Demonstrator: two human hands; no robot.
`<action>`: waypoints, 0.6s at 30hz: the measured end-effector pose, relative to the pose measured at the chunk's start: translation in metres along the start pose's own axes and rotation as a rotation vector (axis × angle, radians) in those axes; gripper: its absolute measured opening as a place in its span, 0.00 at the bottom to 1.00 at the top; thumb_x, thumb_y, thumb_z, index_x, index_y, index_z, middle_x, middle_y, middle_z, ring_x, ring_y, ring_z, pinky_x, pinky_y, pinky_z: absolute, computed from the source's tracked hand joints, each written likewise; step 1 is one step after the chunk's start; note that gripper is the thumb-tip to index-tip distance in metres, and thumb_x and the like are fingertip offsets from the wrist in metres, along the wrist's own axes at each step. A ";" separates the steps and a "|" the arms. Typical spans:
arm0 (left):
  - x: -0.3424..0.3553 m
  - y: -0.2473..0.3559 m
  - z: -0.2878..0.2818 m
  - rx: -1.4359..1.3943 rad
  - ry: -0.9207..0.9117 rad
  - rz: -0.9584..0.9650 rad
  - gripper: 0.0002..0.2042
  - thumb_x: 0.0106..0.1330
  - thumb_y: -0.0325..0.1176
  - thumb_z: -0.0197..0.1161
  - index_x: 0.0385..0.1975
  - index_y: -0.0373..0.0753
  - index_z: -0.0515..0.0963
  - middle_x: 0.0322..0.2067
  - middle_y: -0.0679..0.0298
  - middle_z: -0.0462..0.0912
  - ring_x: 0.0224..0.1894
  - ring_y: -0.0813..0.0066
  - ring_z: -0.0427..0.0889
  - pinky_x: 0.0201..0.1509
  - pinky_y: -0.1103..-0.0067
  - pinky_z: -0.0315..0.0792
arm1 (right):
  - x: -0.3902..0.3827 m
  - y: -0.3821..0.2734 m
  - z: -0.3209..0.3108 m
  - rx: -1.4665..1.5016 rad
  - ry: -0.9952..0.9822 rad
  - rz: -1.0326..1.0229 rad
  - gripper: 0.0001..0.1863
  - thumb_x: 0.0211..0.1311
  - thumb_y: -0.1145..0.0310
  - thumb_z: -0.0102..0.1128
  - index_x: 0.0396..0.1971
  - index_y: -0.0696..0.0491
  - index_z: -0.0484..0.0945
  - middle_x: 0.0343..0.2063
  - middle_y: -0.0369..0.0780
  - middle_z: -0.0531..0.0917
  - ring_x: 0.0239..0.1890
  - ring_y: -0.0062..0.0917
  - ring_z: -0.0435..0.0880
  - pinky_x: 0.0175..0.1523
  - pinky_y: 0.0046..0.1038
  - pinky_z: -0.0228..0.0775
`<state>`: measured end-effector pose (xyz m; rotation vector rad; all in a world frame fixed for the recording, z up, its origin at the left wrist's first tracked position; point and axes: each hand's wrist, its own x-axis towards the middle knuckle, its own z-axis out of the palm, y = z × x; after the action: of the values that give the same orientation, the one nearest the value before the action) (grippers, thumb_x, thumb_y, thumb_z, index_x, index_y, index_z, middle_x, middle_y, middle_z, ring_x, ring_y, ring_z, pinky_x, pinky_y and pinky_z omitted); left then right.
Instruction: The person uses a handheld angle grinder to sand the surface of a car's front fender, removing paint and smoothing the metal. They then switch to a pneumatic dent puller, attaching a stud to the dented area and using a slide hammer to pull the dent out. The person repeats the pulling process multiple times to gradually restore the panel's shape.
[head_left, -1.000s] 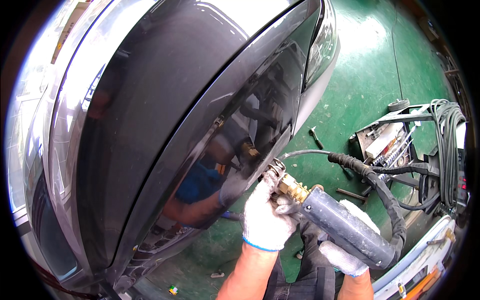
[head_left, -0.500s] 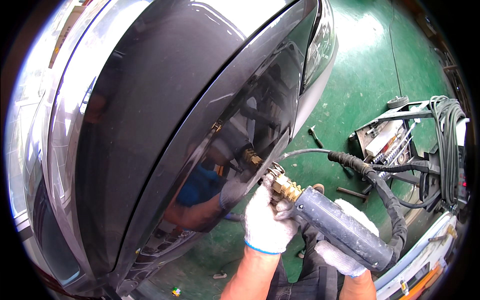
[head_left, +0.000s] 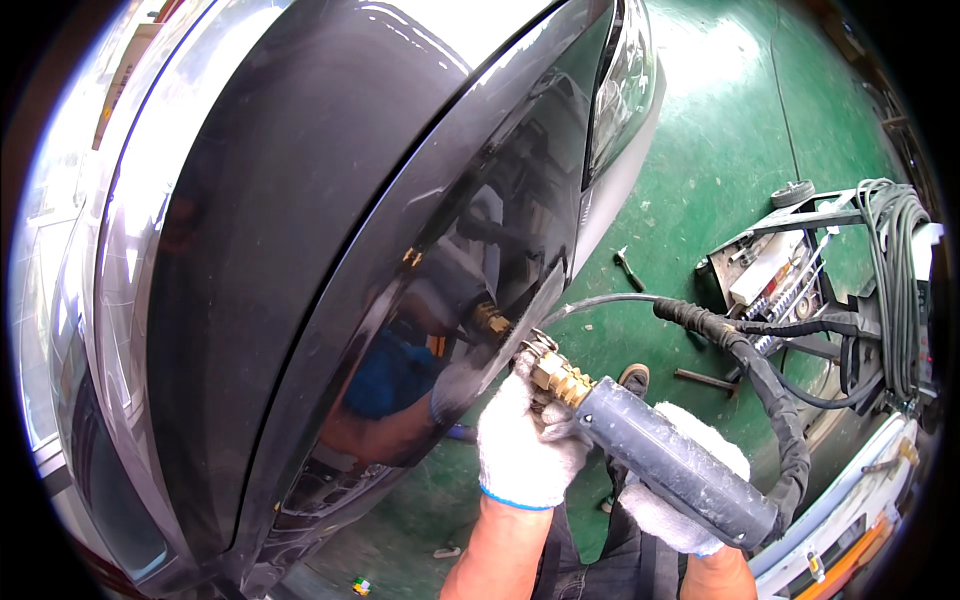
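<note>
A dent-repair welding gun [head_left: 680, 460], with a dark grey cylinder for a body and a brass front end [head_left: 562, 378], points up and left at a dark car's fender [head_left: 480, 270]. My right hand [head_left: 665, 515], in a white knit glove, is wrapped round the body from beneath, partly hidden by it. Also gloved, my left hand [head_left: 530, 440] has its fingers closed about the metal tip and brass front. That tip is close to the fender's edge; whether they touch I cannot tell. The glossy panel mirrors the gun and my arm.
A thick wrapped cable [head_left: 765, 380] loops from the gun's rear to a wheeled cart [head_left: 790, 230] with tools and coiled cable [head_left: 895, 250]. A hammer [head_left: 628, 268] and a metal bar [head_left: 705, 382] lie on the green floor [head_left: 700, 130]. A loose panel [head_left: 850, 525] leans at lower right.
The car, both hands and the gun sit slightly further left in the picture. The grip of both hands looks the same. More of a shoe shows beside the gun.
</note>
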<state>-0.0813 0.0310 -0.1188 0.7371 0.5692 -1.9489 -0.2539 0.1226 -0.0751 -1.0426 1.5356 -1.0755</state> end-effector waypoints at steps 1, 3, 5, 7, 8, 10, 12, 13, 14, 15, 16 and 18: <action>-0.001 -0.006 0.007 0.044 0.098 0.067 0.11 0.76 0.36 0.49 0.43 0.37 0.76 0.31 0.59 0.79 0.31 0.69 0.79 0.40 0.72 0.78 | 0.001 -0.002 -0.002 -0.037 -0.030 -0.003 0.37 0.42 0.64 0.81 0.55 0.60 0.76 0.45 0.43 0.86 0.44 0.32 0.87 0.51 0.28 0.78; -0.002 -0.013 0.024 0.104 0.230 0.147 0.11 0.75 0.35 0.49 0.42 0.37 0.76 0.30 0.59 0.79 0.29 0.70 0.79 0.39 0.73 0.78 | 0.002 -0.008 -0.006 -0.113 -0.103 0.012 0.38 0.42 0.70 0.81 0.56 0.62 0.75 0.48 0.44 0.85 0.48 0.29 0.86 0.55 0.29 0.77; -0.001 -0.017 0.034 0.137 0.298 0.183 0.10 0.75 0.35 0.49 0.42 0.37 0.76 0.30 0.59 0.79 0.27 0.71 0.78 0.39 0.73 0.78 | 0.002 -0.010 -0.008 -0.193 -0.145 0.025 0.37 0.42 0.72 0.82 0.56 0.62 0.75 0.49 0.44 0.84 0.48 0.28 0.85 0.56 0.29 0.76; 0.001 -0.018 0.037 0.145 0.347 0.211 0.10 0.75 0.35 0.50 0.42 0.37 0.76 0.30 0.59 0.79 0.26 0.71 0.77 0.37 0.74 0.77 | 0.003 -0.009 -0.007 -0.205 -0.150 0.024 0.36 0.42 0.72 0.81 0.55 0.63 0.77 0.49 0.44 0.85 0.48 0.28 0.86 0.55 0.29 0.76; 0.001 -0.019 0.038 0.149 0.369 0.224 0.10 0.75 0.35 0.50 0.42 0.37 0.76 0.29 0.59 0.79 0.25 0.71 0.76 0.36 0.75 0.77 | 0.004 -0.009 -0.007 -0.176 -0.141 0.017 0.35 0.42 0.71 0.81 0.54 0.63 0.77 0.48 0.45 0.85 0.47 0.29 0.86 0.55 0.29 0.76; 0.002 -0.012 0.020 0.104 0.201 0.156 0.10 0.75 0.35 0.50 0.42 0.37 0.76 0.29 0.58 0.78 0.25 0.70 0.76 0.34 0.76 0.76 | 0.003 -0.012 -0.005 -0.013 -0.095 0.104 0.35 0.42 0.70 0.82 0.53 0.63 0.78 0.48 0.45 0.85 0.47 0.29 0.86 0.55 0.29 0.76; 0.002 -0.010 0.017 0.095 0.157 0.147 0.10 0.75 0.35 0.51 0.42 0.37 0.76 0.28 0.59 0.77 0.24 0.70 0.75 0.32 0.76 0.75 | 0.002 -0.016 0.001 0.266 -0.026 0.291 0.36 0.41 0.69 0.82 0.53 0.64 0.78 0.48 0.46 0.85 0.47 0.30 0.86 0.55 0.30 0.76; 0.002 -0.011 0.021 0.107 0.196 0.169 0.10 0.75 0.35 0.51 0.42 0.37 0.76 0.28 0.59 0.77 0.24 0.70 0.75 0.31 0.77 0.74 | 0.001 -0.017 0.001 0.263 -0.024 0.310 0.36 0.41 0.68 0.82 0.53 0.64 0.78 0.48 0.46 0.85 0.47 0.30 0.86 0.54 0.30 0.76; 0.002 -0.012 0.023 0.120 0.236 0.192 0.10 0.75 0.36 0.51 0.42 0.37 0.76 0.28 0.59 0.77 0.23 0.70 0.75 0.30 0.77 0.74 | 0.001 -0.017 0.001 0.261 -0.022 0.329 0.36 0.41 0.68 0.82 0.53 0.64 0.78 0.47 0.46 0.85 0.46 0.31 0.86 0.54 0.30 0.76; 0.003 -0.008 0.014 0.189 0.217 0.193 0.10 0.75 0.36 0.52 0.42 0.37 0.76 0.28 0.58 0.78 0.23 0.71 0.75 0.30 0.77 0.74 | 0.001 -0.017 0.001 0.255 -0.018 0.331 0.35 0.41 0.68 0.82 0.52 0.63 0.78 0.47 0.46 0.85 0.46 0.31 0.86 0.54 0.30 0.76; 0.003 -0.009 0.014 0.181 0.185 0.187 0.10 0.75 0.36 0.52 0.43 0.37 0.76 0.30 0.58 0.78 0.24 0.70 0.76 0.31 0.76 0.75 | 0.001 -0.018 0.000 0.248 -0.011 0.333 0.35 0.41 0.68 0.82 0.52 0.63 0.78 0.46 0.46 0.85 0.45 0.31 0.86 0.53 0.31 0.76; 0.000 -0.009 0.011 0.171 0.125 0.183 0.11 0.75 0.36 0.52 0.46 0.36 0.76 0.33 0.56 0.80 0.26 0.69 0.77 0.34 0.76 0.76 | 0.000 -0.017 0.002 0.213 0.012 0.284 0.32 0.42 0.66 0.81 0.49 0.62 0.80 0.43 0.45 0.86 0.42 0.31 0.86 0.50 0.30 0.76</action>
<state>-0.0927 0.0275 -0.1103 0.9891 0.3976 -1.8050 -0.2503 0.1176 -0.0586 -0.6522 1.4890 -1.0195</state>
